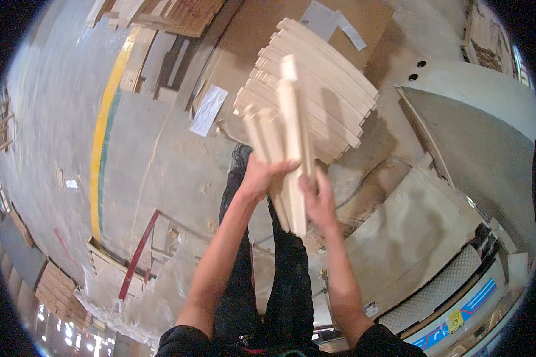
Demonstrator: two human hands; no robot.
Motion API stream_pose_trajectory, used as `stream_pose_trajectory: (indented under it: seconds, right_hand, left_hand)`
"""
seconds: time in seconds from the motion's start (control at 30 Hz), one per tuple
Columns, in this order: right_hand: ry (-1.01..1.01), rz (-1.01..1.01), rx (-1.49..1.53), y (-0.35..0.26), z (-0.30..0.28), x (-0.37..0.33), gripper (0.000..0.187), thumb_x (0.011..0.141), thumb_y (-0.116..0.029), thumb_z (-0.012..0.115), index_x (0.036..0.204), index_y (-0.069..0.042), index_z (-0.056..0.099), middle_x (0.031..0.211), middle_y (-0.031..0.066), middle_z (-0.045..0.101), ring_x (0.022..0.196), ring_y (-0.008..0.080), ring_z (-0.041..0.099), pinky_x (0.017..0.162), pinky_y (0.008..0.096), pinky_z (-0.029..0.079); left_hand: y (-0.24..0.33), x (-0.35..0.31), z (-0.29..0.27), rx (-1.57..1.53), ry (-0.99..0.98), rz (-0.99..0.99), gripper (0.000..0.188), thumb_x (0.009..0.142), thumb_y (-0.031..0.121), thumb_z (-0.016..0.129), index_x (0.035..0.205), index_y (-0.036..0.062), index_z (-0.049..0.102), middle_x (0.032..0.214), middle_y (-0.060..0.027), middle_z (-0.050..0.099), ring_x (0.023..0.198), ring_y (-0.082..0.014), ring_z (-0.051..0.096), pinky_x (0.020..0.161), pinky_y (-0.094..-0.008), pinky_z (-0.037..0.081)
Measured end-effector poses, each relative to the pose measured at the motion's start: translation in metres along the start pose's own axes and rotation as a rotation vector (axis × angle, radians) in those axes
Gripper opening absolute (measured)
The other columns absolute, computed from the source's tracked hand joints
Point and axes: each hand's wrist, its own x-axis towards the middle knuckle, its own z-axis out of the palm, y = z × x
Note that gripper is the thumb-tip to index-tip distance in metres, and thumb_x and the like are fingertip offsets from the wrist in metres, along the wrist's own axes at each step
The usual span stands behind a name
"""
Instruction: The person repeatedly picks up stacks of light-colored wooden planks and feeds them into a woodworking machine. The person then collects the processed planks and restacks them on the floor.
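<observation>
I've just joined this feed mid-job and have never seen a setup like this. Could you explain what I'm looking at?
There's no robot here: these are a person's own bare hands. The single picture comes from a wide fisheye camera on their head, looking down, so straight edges bend near the rim. Picture left is their left. The left hand grips a bunch of pale wooden strips; the right hand is at the bunch's right side, too blurred to judge its grip. Beyond lies a pile of similar strips, next to brown cardboard. On the floor to the left runs a yellow line.
</observation>
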Motion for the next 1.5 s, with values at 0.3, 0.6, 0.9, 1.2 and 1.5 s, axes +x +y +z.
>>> stream_pose_trajectory:
  seconds: [0.3,0.6,0.9,1.2,1.5]
  right_hand:
    - [0.668,-0.126,-0.217,0.049,-0.018,0.139,0.037,0.088,-0.02,0.065,0.114,0.005,0.056,0.099,0.0227,0.065,0.094,0.0347,0.063,0.084,0.0411,0.047]
    - [0.803,-0.072,-0.192,0.061,-0.01,0.108,0.051,0.085,-0.022,0.068,0.125,0.002,0.047,0.116,0.0234,0.054,0.111,0.0402,0.048,0.094,0.0473,0.038]
    - [0.672,-0.067,-0.242,0.056,-0.011,0.109,0.071,0.077,-0.043,0.075,0.122,0.003,0.045,0.108,0.0214,0.051,0.105,0.0378,0.048,0.091,0.0474,0.038]
    - [0.598,0.072,-0.252,0.035,0.028,0.089,0.106,0.059,-0.056,0.082,0.129,0.007,0.034,0.117,0.0287,0.045,0.111,0.0417,0.045,0.094,0.0493,0.038]
    - [0.552,0.473,-0.298,-0.024,0.054,0.1,0.127,0.058,-0.043,0.084,0.146,0.004,0.005,0.129,0.034,0.03,0.115,0.0474,0.04,0.092,0.0563,0.036]
  left_hand:
    - [0.035,0.172,0.091,1.029,0.275,0.553,0.046,0.062,0.024,0.082,0.09,-0.0037,0.058,0.08,-0.0236,0.066,0.079,-0.0404,0.065,0.07,-0.0448,0.052]
    - [0.065,0.181,0.076,1.073,0.32,0.656,0.049,0.068,0.035,0.083,0.088,-0.0018,0.058,0.072,-0.0194,0.066,0.068,-0.0319,0.067,0.063,-0.0413,0.052]
    - [0.052,0.164,0.048,1.152,0.129,0.489,0.042,0.078,0.03,0.075,0.102,-0.0014,0.062,0.07,-0.0171,0.066,0.065,-0.0297,0.066,0.06,-0.0402,0.051]
    - [0.049,0.143,0.062,1.291,0.193,0.475,0.026,0.087,0.015,0.064,0.104,-0.0043,0.062,0.073,-0.0221,0.065,0.074,-0.0322,0.067,0.063,-0.0394,0.051]
    - [0.016,0.068,-0.036,0.358,0.163,0.284,0.033,0.096,0.028,0.055,0.113,-0.0003,0.059,0.09,-0.0105,0.064,0.079,-0.0207,0.066,0.076,-0.0337,0.055]
